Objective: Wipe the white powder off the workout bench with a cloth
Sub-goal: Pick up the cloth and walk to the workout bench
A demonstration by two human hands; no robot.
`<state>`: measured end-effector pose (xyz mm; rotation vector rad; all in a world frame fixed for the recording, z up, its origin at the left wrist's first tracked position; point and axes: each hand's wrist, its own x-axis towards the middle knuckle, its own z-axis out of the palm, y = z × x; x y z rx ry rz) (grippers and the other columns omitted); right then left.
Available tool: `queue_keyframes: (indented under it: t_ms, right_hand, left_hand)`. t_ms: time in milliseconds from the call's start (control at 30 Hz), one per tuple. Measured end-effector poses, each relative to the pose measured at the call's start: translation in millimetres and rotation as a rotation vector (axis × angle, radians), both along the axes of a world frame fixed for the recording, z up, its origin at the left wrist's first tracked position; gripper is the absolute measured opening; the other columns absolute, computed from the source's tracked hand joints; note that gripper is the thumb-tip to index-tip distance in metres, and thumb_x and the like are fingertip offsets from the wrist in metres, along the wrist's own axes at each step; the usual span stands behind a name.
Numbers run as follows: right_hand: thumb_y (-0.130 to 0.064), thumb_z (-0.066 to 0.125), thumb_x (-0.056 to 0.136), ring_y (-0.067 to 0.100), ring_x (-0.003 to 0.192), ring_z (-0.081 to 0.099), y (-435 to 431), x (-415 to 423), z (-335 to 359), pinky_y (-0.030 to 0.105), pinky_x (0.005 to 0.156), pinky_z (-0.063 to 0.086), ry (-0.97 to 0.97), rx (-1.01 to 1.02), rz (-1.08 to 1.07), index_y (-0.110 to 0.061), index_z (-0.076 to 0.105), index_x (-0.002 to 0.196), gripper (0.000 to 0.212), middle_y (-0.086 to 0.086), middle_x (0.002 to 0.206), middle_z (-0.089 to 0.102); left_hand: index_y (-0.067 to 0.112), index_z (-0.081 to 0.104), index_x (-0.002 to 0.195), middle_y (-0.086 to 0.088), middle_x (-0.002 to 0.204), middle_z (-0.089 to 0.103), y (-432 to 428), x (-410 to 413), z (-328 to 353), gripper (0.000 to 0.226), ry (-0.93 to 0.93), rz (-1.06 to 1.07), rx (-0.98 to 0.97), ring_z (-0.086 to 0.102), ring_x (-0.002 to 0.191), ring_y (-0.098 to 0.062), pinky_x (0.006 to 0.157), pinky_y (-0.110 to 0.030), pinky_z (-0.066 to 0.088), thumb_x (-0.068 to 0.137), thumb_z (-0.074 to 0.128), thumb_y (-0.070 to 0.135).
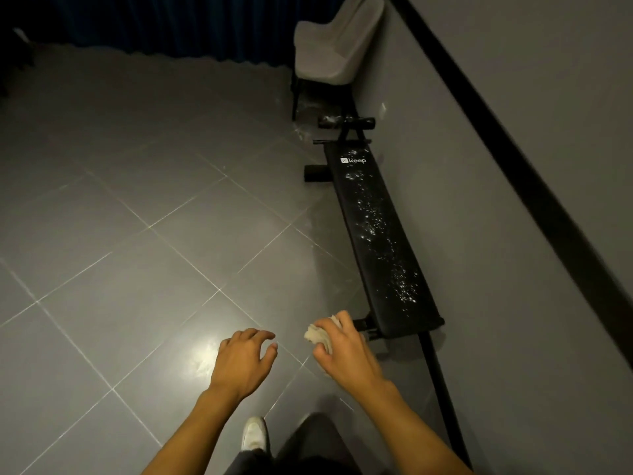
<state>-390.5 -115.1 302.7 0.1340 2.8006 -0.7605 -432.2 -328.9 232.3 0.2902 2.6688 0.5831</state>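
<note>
The black workout bench [404,322] stands on the grey tiled floor [137,234] beside the wall [479,200], its padded top speckled with white powder [387,245] along most of its length.

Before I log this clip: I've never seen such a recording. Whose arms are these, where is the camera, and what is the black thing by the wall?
There is no machine here. One camera sits on a person's head, looking forward and down, so those are the wearer's own. The right hand grips a crumpled pale cloth. The left hand holds nothing, its fingers loosely curled. Along the grey wall stands a long black workout bench, its pad speckled with white powder, not yet wiped. A grey chair stands beyond it, and a white shoe shows on the tiled floor.
</note>
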Motion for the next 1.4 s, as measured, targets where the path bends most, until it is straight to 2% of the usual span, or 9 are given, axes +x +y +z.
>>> queue_keyframes:
  t_ms: [233,367,533,600,733,967,1133,1267,1400]
  right_hand:
    - [-0.037,0.055,0.096,0.015,0.102,0.058,13.2,-130.8,-25.8,0.016,0.083,0.045,0.015,-0.004,-0.007,-0.028,0.051,0.134,0.039,-0.004,0.129,0.037]
    - [-0.031,0.055,0.096,0.012,0.093,0.057,37.5,-229.8,-40.9,0.011,0.076,0.041,0.064,-0.066,-0.083,-0.028,0.053,0.131,0.036,-0.004,0.127,0.038]
    - [-0.023,0.06,0.094,0.009,0.086,0.054,76.3,-353.3,-34.9,0.007,0.069,0.041,0.085,-0.147,-0.122,-0.026,0.055,0.128,0.035,-0.004,0.124,0.039]
    - [-0.022,0.06,0.094,0.009,0.087,0.055,91.0,-399.4,-31.3,0.011,0.07,0.048,0.093,-0.168,-0.128,-0.027,0.053,0.127,0.034,-0.005,0.124,0.036]
    - [-0.023,0.061,0.092,0.012,0.084,0.057,109.2,-472.7,-27.2,0.015,0.066,0.05,0.079,-0.15,-0.14,-0.028,0.053,0.123,0.033,-0.007,0.121,0.035]
    - [-0.024,0.064,0.087,0.022,0.086,0.063,133.4,-619.6,-44.9,0.033,0.074,0.057,0.023,-0.106,-0.232,-0.029,0.055,0.121,0.036,-0.005,0.119,0.037]
    - [-0.03,0.063,0.087,0.018,0.084,0.062,147.4,-725.1,-40.3,0.032,0.073,0.056,-0.012,-0.034,-0.332,-0.032,0.054,0.123,0.037,-0.007,0.121,0.035]
    - [-0.029,0.061,0.088,0.016,0.077,0.06,161.5,-792.2,-38.3,0.035,0.069,0.057,0.037,-0.051,-0.433,-0.029,0.055,0.12,0.033,-0.006,0.119,0.037]
    - [-0.025,0.065,0.089,0.011,0.083,0.059,175.7,-841.0,-50.3,0.026,0.075,0.054,0.029,-0.126,-0.531,-0.03,0.055,0.122,0.035,-0.01,0.119,0.039]
  left_hand:
    - [0.036,0.061,0.133,0.01,0.138,0.061,23.8,-113.9,-16.1,0.04,-0.026,0.011,0.034,0.055,0.127,-0.013,0.109,-0.035,0.038,0.101,0.042,0.053]
    - [0.037,0.059,0.134,0.011,0.137,0.062,41.5,-215.4,-16.6,0.047,-0.017,-0.009,-0.021,0.056,0.126,-0.012,0.11,-0.034,0.036,0.099,0.034,0.057]
    - [0.035,0.059,0.135,0.009,0.138,0.062,83.3,-348.1,9.5,0.04,0.013,-0.034,-0.061,0.056,0.126,-0.014,0.111,-0.036,0.036,0.102,0.041,0.05]
    - [0.035,0.059,0.134,0.008,0.138,0.062,102.3,-398.6,18.0,0.041,0.022,-0.059,-0.064,0.056,0.125,-0.014,0.11,-0.035,0.036,0.101,0.04,0.051]
    - [0.036,0.061,0.132,0.009,0.138,0.062,127.4,-472.3,25.9,0.051,0.017,-0.067,-0.052,0.056,0.125,-0.014,0.11,-0.033,0.035,0.096,0.031,0.056]
    - [0.036,0.061,0.132,0.006,0.139,0.06,150.7,-625.2,1.9,0.059,-0.018,-0.051,-0.036,0.054,0.127,-0.018,0.115,-0.039,0.031,0.092,0.025,0.059]
    - [0.037,0.058,0.136,0.007,0.141,0.058,174.7,-758.8,-5.1,0.057,0.005,-0.188,-0.04,0.051,0.129,-0.016,0.112,-0.036,0.031,0.094,0.027,0.061]
    - [0.036,0.049,0.143,0.007,0.147,0.052,202.6,-850.9,-1.4,0.051,-0.029,-0.296,-0.055,0.046,0.135,-0.017,0.116,-0.038,0.027,0.099,0.035,0.059]
    - [0.037,0.047,0.144,0.009,0.148,0.051,222.1,-913.1,-9.5,0.053,-0.073,-0.373,-0.04,0.046,0.136,-0.015,0.118,-0.038,0.023,0.098,0.038,0.063]
